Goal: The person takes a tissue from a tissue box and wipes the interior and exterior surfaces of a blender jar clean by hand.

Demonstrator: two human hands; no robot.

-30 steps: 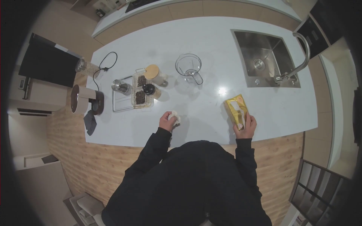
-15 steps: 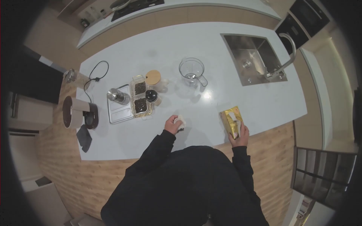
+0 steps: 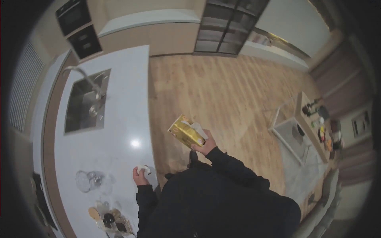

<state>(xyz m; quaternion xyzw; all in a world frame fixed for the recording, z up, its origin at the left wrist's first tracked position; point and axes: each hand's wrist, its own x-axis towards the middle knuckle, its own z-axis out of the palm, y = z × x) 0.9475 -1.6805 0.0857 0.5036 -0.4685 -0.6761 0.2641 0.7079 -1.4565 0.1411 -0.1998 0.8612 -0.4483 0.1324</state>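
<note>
My right hand [image 3: 207, 143] grips a yellow tissue pack [image 3: 185, 133] by its near end, holding it up over the wooden floor. White tissue sticks out of the pack's opening. Above the counter's near edge, my left hand [image 3: 139, 177] pinches a crumpled white tissue [image 3: 145, 169] with small dark marks on it. A clear plastic jug [image 3: 83, 181] with a handle stands on the counter to the left of that hand. Below it are a container with a round wooden lid [image 3: 94, 214] and a black-topped jar [image 3: 108, 217].
The white counter [image 3: 119, 99] has a steel sink [image 3: 85, 103] with a curved tap [image 3: 85, 75] at its far end. Wooden floor [image 3: 230, 99] lies to the right. Further right stands a low table [image 3: 311, 127] bearing bottles and colourful items.
I have turned to the right, away from the counter. The yellow tissue pack has left the counter top and is now over the floor in my right hand; my left hand still has the crumpled tissue.
</note>
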